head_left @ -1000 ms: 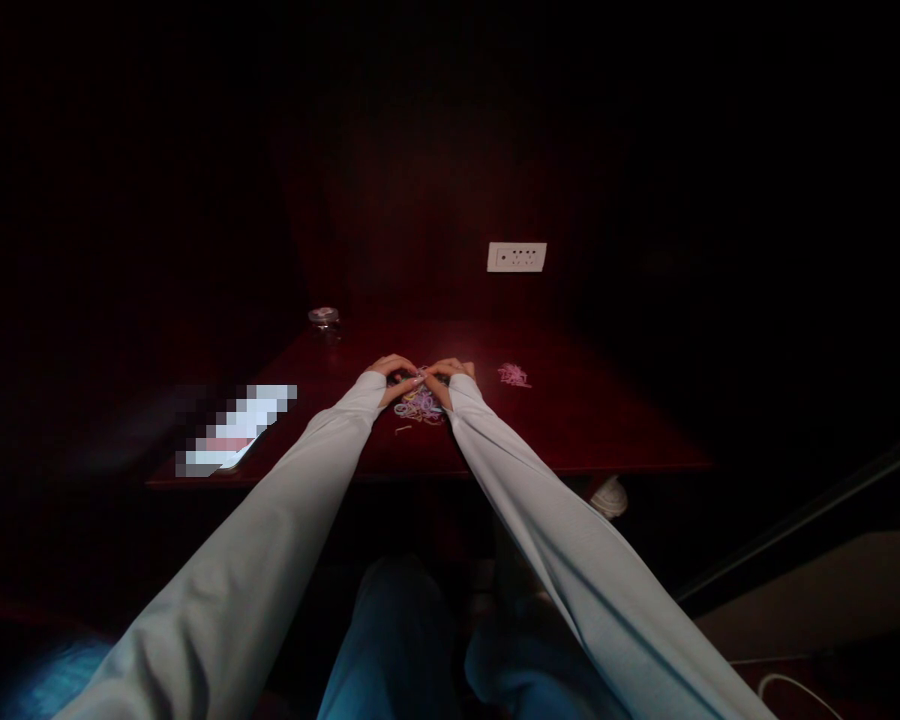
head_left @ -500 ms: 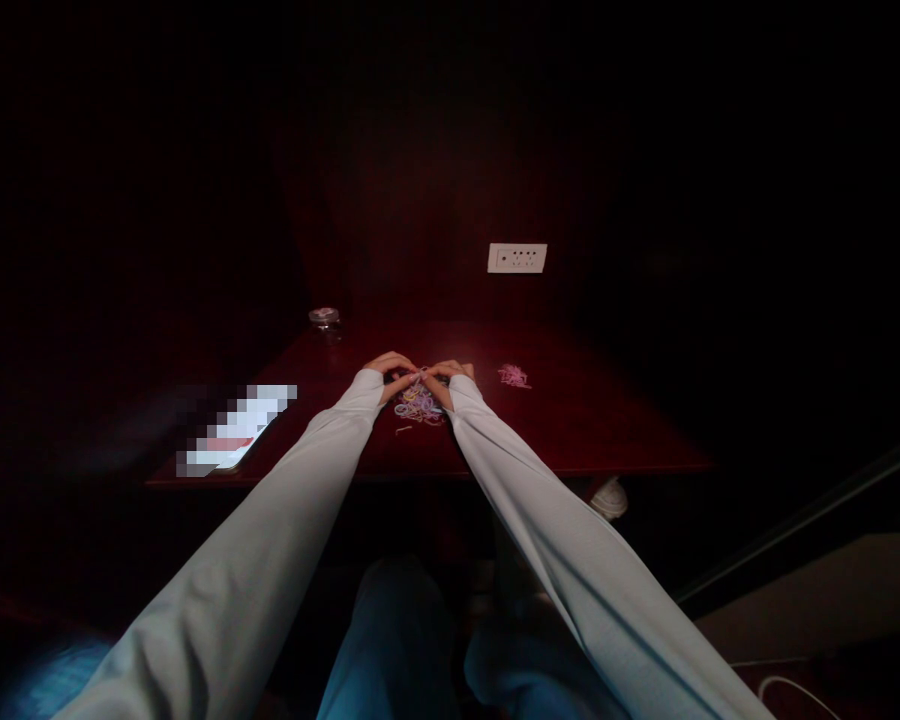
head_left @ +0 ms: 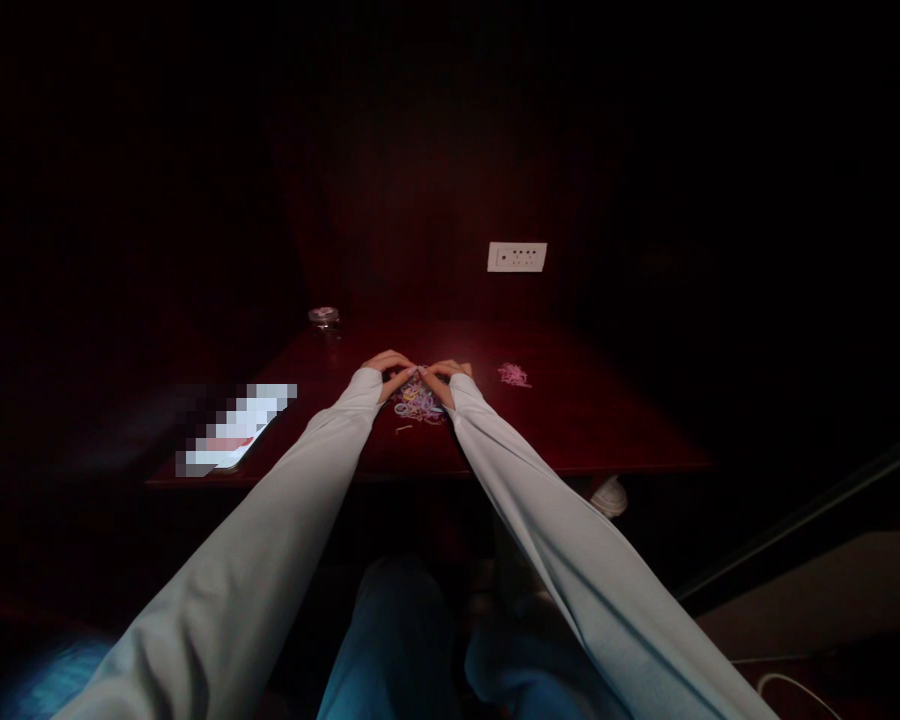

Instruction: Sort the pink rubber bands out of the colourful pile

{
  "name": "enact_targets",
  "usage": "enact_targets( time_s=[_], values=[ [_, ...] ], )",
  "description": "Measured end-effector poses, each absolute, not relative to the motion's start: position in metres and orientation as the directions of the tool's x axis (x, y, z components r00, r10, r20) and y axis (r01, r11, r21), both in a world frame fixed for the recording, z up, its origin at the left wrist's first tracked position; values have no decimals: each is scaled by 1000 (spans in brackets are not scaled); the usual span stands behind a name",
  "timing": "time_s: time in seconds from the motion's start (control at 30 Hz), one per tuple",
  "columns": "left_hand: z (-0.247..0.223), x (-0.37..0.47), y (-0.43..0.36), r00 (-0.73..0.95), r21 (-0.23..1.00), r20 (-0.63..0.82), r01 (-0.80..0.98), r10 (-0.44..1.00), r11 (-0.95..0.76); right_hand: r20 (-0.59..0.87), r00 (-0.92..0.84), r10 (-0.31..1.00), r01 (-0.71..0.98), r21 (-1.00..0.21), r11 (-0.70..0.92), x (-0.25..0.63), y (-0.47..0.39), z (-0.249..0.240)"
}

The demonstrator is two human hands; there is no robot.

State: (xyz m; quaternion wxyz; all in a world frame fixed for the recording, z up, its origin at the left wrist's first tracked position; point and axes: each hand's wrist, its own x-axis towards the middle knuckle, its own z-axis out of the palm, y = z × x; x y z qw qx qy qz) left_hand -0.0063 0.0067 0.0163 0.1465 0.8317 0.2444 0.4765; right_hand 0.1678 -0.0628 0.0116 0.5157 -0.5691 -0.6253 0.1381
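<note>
A tangled pile of thin bands [head_left: 418,405], mostly lilac with some yellow and white, lies on the dark red table [head_left: 570,430]. Over the back of this pile, my left hand [head_left: 391,372] and my right hand [head_left: 445,376] meet at the fingertips. Both hands are closed in a pinch; what lies between the fingertips is too small to make out. To the right of my right hand rests a smaller heap of pink bands [head_left: 514,375], touched by neither hand.
A small clear jar with a lid [head_left: 325,322] stands at the back left. On the left edge lies a lit, pixelated phone or tablet [head_left: 251,420]. A white socket plate [head_left: 517,257] is on the back wall. Something whitish [head_left: 609,497] shows below the table's right front edge.
The fingertips of both hands have shifted very slightly, still together over the pile. The two heaps look the same.
</note>
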Motion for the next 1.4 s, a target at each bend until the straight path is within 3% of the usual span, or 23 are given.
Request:
enact_targets(
  time_s=[0.6,1.4],
  values=[
    [15,-4,6,406,461,744,261,530,-848,525,220,822,577,-750,324,169,-63,15],
    [20,-5,0,413,508,702,280,580,-815,584,111,804,658,-650,381,170,-71,25]
  ],
)
